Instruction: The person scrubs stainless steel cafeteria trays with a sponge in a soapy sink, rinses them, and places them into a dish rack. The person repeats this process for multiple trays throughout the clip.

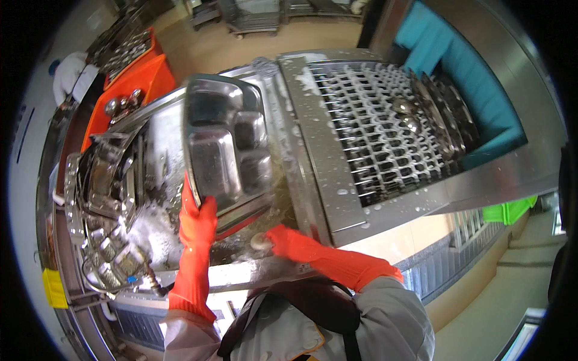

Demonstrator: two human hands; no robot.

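My left hand (pixel 198 225), in an orange-red rubber glove, grips the lower left edge of a stainless steel compartment tray (pixel 214 162). The tray is tilted up over a sink (pixel 282 198) of sudsy water. My right hand (pixel 289 243), gloved the same way and a little blurred, holds a small whitish scrubbing pad (pixel 260 241) near the sink's front edge, below the tray and apart from it. To the left, more steel compartment trays (pixel 106 180) lie piled at odd angles in and beside white foam (pixel 151 230).
On the right, a conveyor dishwasher's belt (pixel 379 131) carries steel bowls (pixel 406 115) and upright trays (pixel 440 113) beside a teal curtain (pixel 487 81). Orange bins (pixel 158 76) stand at far left, one holding steel bowls (pixel 122 104). Another person (pixel 72 76) bends beyond. Steel wool (pixel 265 67) rests behind the sink.
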